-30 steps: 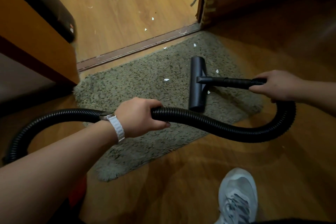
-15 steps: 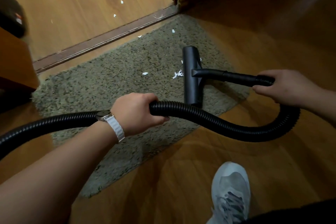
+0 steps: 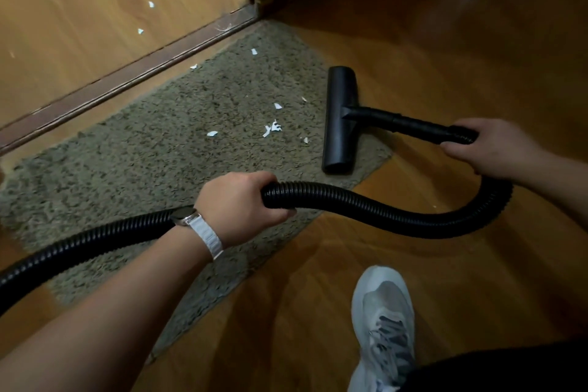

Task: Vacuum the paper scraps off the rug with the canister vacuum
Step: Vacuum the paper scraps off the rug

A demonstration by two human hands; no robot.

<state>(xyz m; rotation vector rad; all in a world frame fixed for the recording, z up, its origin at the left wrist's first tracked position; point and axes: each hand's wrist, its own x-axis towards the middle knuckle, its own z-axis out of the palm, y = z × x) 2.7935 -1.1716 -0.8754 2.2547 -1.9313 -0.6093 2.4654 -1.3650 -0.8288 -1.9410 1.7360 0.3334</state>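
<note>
While the wooden floor [image 3: 318,312] fills most of the frame, its upper right corner is too blurred to read. A grey-green rug [image 3: 143,162] is laid against the threshold strip [image 3: 127,83]; its left end is cropped and part is hidden behind the left forearm. A black ribbed hose [image 3: 366,204] enters at the left edge, where its source is cut off, and loops round to the right. A grey shoe [image 3: 385,321] is cropped at the bottom. The floor nozzle [image 3: 339,121] straddles the rug's right edge, near end on pile, far end on bare floor. The left hand [image 3: 238,204] is closed round the hose, fingers [image 3: 281,214] curled under, tips mostly hidden. The right hand [image 3: 490,146] is wrapped round the wand-hose joint. White paper scraps [image 3: 272,129] are noted on the rug, just left of the nozzle.
</note>
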